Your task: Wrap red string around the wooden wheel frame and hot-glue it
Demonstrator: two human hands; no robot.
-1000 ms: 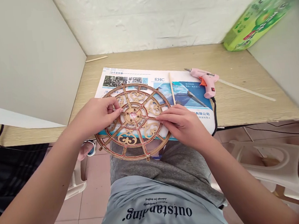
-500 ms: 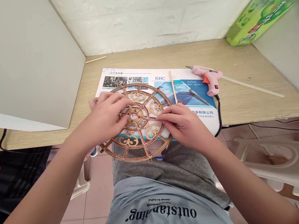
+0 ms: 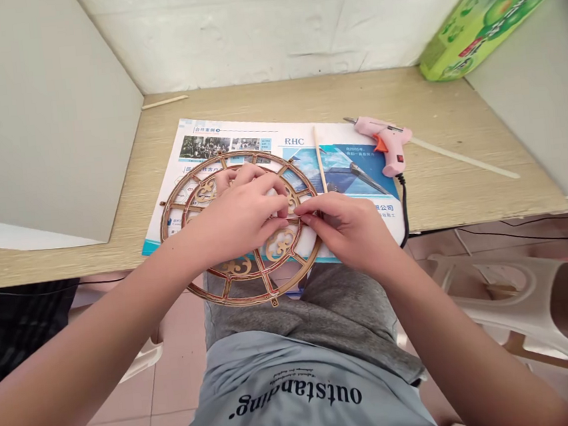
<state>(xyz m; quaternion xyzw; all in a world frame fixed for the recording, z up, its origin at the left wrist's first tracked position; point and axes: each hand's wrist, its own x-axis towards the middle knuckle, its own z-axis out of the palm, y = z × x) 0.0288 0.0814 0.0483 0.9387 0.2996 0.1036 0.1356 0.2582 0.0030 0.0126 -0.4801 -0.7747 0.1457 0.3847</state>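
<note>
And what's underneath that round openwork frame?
Under the round openwork frame lies a printed RHC sheet, mostly on the wood-grain tabletop; past its near edge, grey trousers show through the gaps. Whatever lies beneath the frame's centre can't be seen: the left hand covers it.

The left hand (image 3: pixel 253 206) hides the hub of the round openwork frame (image 3: pixel 264 273); anything between the right hand's (image 3: pixel 348 227) fingertips is too small to tell. The frame partly covers the printed sheet (image 3: pixel 364 158). The green bottle (image 3: pixel 486 19) blurs toward the top edge, which cuts it off.
</note>
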